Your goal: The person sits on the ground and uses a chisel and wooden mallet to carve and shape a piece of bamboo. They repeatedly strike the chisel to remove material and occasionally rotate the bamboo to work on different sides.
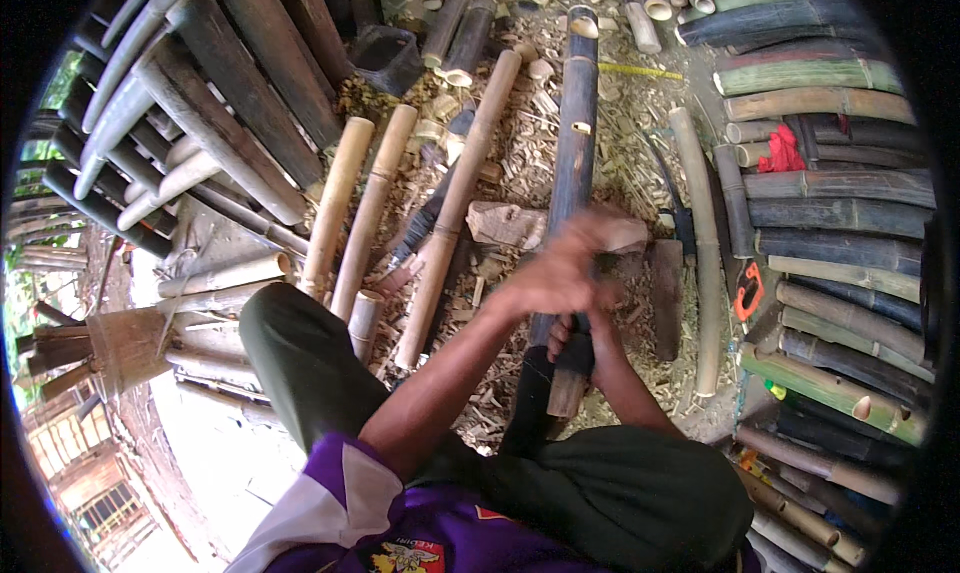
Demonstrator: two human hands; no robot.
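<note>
A dark bamboo pole lies lengthwise before me, with a small cut hole in its upper part and an open far end. Over its nearer part is my left hand, smeared by motion, so its fingers are unclear. Just beside it, partly covered, my right hand is also at the pole; whatever either hand holds does not show. Below them, digits and black cloth press around the pole; I cannot tell whether they belong to a hand or a foot. Pale chunky blocks lie on either side of the pole.
Wood chips cover the ground. Pale bamboo poles lie to the left, another pole to the right. Further right are an orange-handled tool, red cloth and stacked bamboo. A yellow measuring tape and black container lie farther off.
</note>
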